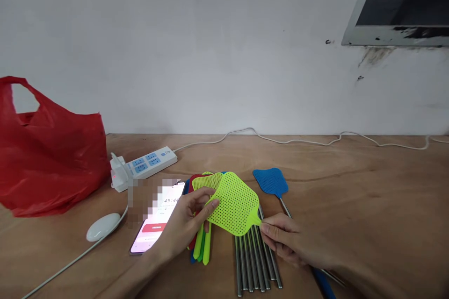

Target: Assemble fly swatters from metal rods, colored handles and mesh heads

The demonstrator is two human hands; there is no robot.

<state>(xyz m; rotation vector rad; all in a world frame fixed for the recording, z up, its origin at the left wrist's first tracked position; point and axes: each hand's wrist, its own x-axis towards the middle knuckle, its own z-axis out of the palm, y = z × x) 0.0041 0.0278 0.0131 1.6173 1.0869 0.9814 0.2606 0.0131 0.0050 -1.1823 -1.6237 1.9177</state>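
A yellow-green fly swatter head [234,203] is held up between both hands, tilted above the table. My left hand [189,219] pinches its left edge between thumb and fingers. At the narrow neck, my right hand [284,238] is closed on it; whether a rod is joined there is hidden. Below lie several metal rods [249,261] side by side. Behind my left hand is a pile of swatter heads [207,181], with yellow-green, red and blue showing. Coloured handles [206,247] stick out beneath that hand. A blue fly swatter [271,181] lies to the right, its shaft partly behind my right hand.
A lit phone [164,215] lies left of my left arm. Farther left are a white power strip [157,161], a white oval device [103,227] with a cable, and a red plastic bag [52,159]. A thin white cable [298,142] runs along the wall.
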